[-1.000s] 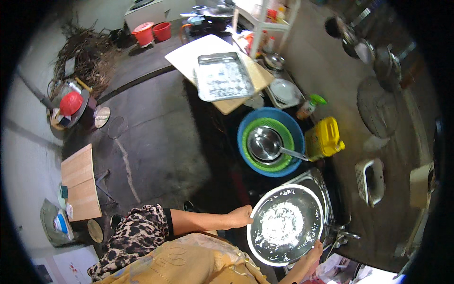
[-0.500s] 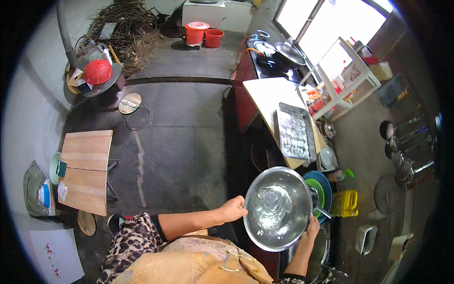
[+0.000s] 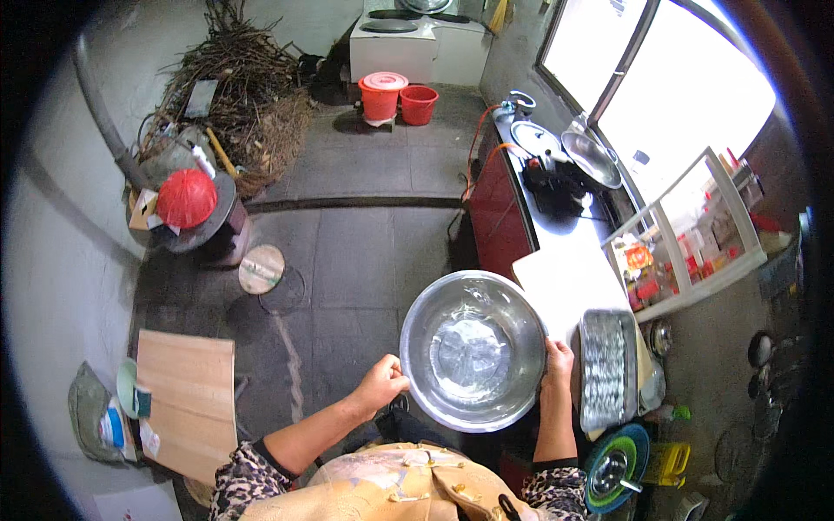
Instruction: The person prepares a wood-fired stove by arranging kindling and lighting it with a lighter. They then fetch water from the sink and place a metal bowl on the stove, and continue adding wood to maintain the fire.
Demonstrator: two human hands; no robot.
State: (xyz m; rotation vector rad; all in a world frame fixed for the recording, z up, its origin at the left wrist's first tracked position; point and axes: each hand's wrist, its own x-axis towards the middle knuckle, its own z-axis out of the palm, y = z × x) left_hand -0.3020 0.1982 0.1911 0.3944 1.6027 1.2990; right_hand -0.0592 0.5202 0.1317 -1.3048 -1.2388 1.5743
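Note:
A shiny metal basin [image 3: 426, 339] hangs level in front of my body, with what looks like clear water in its bottom. My left hand [image 3: 383, 385] is closed on the rim at the left side. On the opposite side my right hand [image 3: 559, 360] grips the rim, its fingers partly hidden by the basin. Just right of my right hand lies a rectangular metal tray [image 3: 608, 369] at the near end of a pale board [image 3: 556, 276].
Nested blue and green basins [image 3: 618, 464] stand at the lower right. Past the board are a black stove burner [image 3: 556, 185] and a pan [image 3: 592, 161]. A wooden table [image 3: 187, 399] and a stool [image 3: 261, 269] are at left; red buckets [image 3: 380, 97] stand farther ahead.
The basin has moved left and slightly forward with both hands, away from the blue and green basins. My view has shifted, so the counter and stove show more fully.

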